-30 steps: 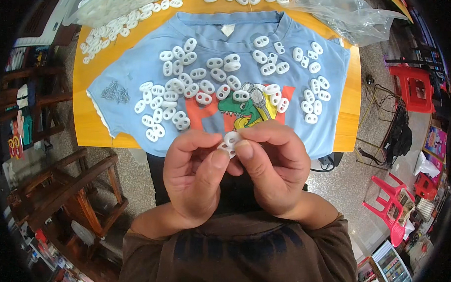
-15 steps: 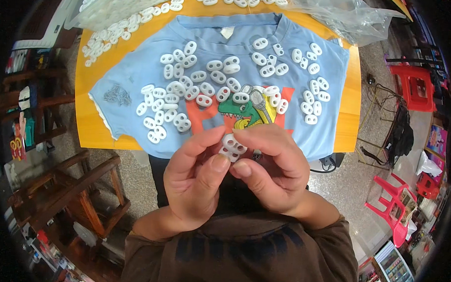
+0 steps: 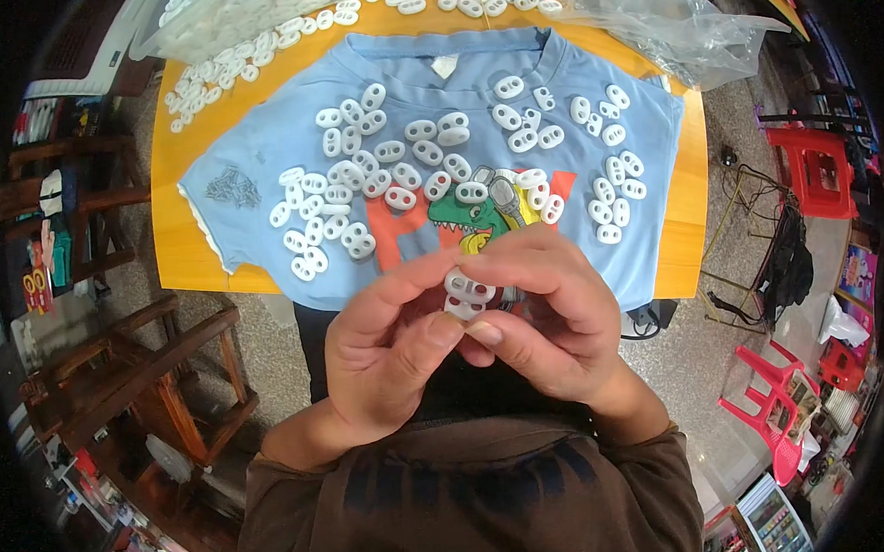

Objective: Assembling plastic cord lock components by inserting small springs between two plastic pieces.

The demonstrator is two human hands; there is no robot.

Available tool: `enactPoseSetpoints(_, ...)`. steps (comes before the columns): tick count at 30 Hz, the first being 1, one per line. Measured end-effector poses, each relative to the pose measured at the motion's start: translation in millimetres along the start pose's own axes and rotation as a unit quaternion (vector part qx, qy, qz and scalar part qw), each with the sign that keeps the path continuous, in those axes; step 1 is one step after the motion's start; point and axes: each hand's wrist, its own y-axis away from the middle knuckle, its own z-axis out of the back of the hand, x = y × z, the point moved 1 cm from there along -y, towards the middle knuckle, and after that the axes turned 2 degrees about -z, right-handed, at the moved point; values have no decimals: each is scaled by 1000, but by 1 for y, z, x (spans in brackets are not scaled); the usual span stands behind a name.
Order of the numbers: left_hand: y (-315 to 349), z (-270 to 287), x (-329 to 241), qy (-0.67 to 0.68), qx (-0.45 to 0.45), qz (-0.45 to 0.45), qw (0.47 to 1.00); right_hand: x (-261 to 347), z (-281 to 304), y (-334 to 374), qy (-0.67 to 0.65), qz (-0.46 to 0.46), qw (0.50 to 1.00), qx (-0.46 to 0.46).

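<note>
Between both hands, in front of my body, is a white oval two-hole cord lock (image 3: 469, 287), seen with its holes toward me. My left hand (image 3: 386, 357) pinches it from the left with thumb and forefinger. From the right, my right hand (image 3: 557, 324) closes on it with its thumb and curled fingers. The fingers partly hide its lower end. Just beyond lies a light blue T-shirt (image 3: 293, 86) with a dinosaur print, spread with several more white cord locks (image 3: 404, 172). A small heap of grey metal pieces, apparently springs (image 3: 233, 188), sits on the shirt's left part.
Loose white oval pieces (image 3: 215, 73) lie along the far left of the yellow table (image 3: 185, 243), beside a clear container (image 3: 237, 21) of them. A clear plastic bag (image 3: 665, 36) covers the far right. Wooden stools (image 3: 166, 383) and red plastic stools (image 3: 773, 404) flank me.
Both hands have shifted slightly right with the cord lock. My right thumb has come in against its lower end, and the fingers are closer around it.
</note>
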Motion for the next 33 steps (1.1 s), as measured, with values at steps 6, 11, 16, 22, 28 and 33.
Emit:
enactPoseSetpoints(6,1,-1,5,-36,7,-34,999,-1,-2,0,67,44,997,16)
enactPoseSetpoints(11,3,1,7,-30,28,-60,997,-4,-6,0,97,85,992,17)
enactPoseSetpoints(16,6,0,10,-51,18,-77,996,-10,-12,3,93,104,990,-5)
enactPoseSetpoints(22,5,3,12,-112,31,-108,987,-18,-20,5,36,103,993,-35)
enactPoseSetpoints(28,7,4,11,-152,20,-123,980,-23,-25,7,-8,90,995,-43)
enactPoseSetpoints(33,8,-1,11,-121,10,-129,984,-26,-26,8,-38,99,993,-44)
